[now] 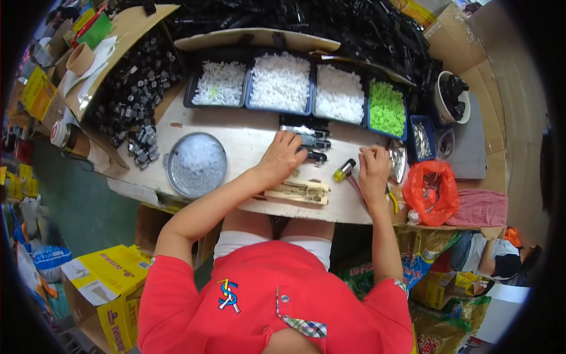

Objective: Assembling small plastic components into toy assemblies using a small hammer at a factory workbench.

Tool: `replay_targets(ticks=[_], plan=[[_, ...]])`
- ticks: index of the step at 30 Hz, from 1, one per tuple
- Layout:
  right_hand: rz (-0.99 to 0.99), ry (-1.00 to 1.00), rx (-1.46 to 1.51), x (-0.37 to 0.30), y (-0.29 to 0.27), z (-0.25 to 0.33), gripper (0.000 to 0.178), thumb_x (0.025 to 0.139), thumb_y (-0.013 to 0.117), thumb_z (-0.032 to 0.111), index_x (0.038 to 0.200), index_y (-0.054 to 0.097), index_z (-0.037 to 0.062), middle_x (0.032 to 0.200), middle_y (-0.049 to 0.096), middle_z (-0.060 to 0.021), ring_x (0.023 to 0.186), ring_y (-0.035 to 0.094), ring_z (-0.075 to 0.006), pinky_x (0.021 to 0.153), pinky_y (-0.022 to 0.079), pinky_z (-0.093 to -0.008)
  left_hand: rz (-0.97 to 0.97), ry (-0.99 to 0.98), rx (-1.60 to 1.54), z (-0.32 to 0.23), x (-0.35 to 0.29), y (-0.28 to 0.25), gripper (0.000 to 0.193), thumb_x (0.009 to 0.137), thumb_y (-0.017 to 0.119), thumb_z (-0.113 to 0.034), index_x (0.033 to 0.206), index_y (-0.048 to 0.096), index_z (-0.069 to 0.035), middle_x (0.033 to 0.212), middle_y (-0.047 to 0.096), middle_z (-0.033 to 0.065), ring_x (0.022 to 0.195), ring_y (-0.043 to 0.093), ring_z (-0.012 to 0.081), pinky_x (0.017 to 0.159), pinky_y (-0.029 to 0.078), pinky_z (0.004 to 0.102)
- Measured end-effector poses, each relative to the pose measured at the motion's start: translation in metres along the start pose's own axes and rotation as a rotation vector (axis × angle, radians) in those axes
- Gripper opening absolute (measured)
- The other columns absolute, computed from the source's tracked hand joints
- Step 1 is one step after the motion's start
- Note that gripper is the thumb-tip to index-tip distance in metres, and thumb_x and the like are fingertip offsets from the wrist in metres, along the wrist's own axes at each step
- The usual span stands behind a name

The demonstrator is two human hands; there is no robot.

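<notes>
My left hand (282,158) rests on the worktable (253,138) with its fingers curled over a small black plastic part (314,154). More black parts (306,131) lie just beyond it. My right hand (374,170) is closed, fingertips pinching something small that I cannot make out. A tool with a yellow-green tip and red shaft (345,171) lies between the hands. A wooden jig (298,192) sits at the table's near edge under my left wrist.
Three trays of white pieces (280,82), a tray of green pieces (386,109) and a small tray of metal bits (421,138) line the back. A round metal dish (196,164) stands left, an orange bag (431,192) right. Black parts are heaped behind.
</notes>
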State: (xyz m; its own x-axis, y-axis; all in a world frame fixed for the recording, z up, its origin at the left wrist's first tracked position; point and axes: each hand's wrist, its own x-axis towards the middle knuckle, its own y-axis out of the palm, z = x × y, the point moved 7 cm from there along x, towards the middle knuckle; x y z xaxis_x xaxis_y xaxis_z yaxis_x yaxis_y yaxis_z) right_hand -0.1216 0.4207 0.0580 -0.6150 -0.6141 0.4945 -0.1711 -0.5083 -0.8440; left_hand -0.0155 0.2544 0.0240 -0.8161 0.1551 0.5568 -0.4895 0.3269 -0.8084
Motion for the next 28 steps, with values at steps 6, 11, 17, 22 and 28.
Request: replay_targets(ticks=[6, 11, 17, 22, 28], plan=[[-0.273, -0.326, 0.067, 0.15, 0.003, 0.058, 0.013, 0.074, 0.059, 0.007, 0.087, 0.061, 0.0113, 0.087, 0.054, -0.0047, 0.084, 0.051, -0.024, 0.067, 0.035, -0.0378, 0.103, 0.057, 0.004, 0.004, 0.015, 0.009, 0.009, 0.071, 0.052, -0.012, 0.068, 0.059, -0.007, 0.084, 0.05, 0.0082, 0.085, 0.047, 0.0243, 0.076, 0.036, 0.0359], [-0.2, -0.143, 0.044, 0.282, 0.054, 0.072, 0.015, 0.076, 0.061, 0.019, 0.088, 0.062, 0.0102, 0.093, 0.056, -0.0086, 0.092, 0.052, -0.0281, 0.073, 0.039, -0.0436, -0.146, -0.212, -0.23, 0.049, -0.008, -0.051, 0.017, 0.068, 0.065, -0.004, 0.084, 0.059, -0.005, 0.092, 0.056, 0.0096, 0.087, 0.053, 0.0274, 0.074, 0.041, 0.0378], [-0.007, -0.116, 0.07, 0.337, 0.099, 0.087, 0.03, 0.071, 0.067, 0.022, 0.097, 0.06, 0.0089, 0.095, 0.061, -0.015, 0.092, 0.057, -0.0341, 0.076, 0.045, -0.0468, -0.431, -0.917, -0.029, 0.15, -0.152, -0.145, 0.013, 0.074, 0.062, -0.001, 0.087, 0.062, 0.001, 0.081, 0.058, 0.0088, 0.073, 0.057, 0.0188, 0.065, 0.045, 0.0268], [-0.261, 0.154, 0.603, 0.339, 0.037, -0.014, 0.032, 0.065, 0.072, 0.02, 0.092, 0.064, 0.0042, 0.082, 0.066, -0.0121, 0.075, 0.064, -0.0226, 0.07, 0.049, -0.0317, -0.405, -1.066, 0.089, 0.179, -0.222, -0.172, 0.026, 0.069, 0.064, 0.001, 0.096, 0.061, 0.0, 0.082, 0.053, 0.0062, 0.065, 0.053, 0.0145, 0.061, 0.044, 0.0243], [-0.075, 0.246, 1.147, 0.256, 0.002, -0.039, 0.017, 0.076, 0.064, 0.005, 0.091, 0.058, 0.0019, 0.082, 0.062, -0.0073, 0.068, 0.06, -0.0133, 0.057, 0.044, -0.0227, -0.299, -0.966, 0.358, 0.187, -0.227, -0.163, 0.035, 0.069, 0.065, -0.001, 0.103, 0.06, 0.0, 0.09, 0.054, 0.009, 0.068, 0.053, 0.0192, 0.066, 0.045, 0.0282]])
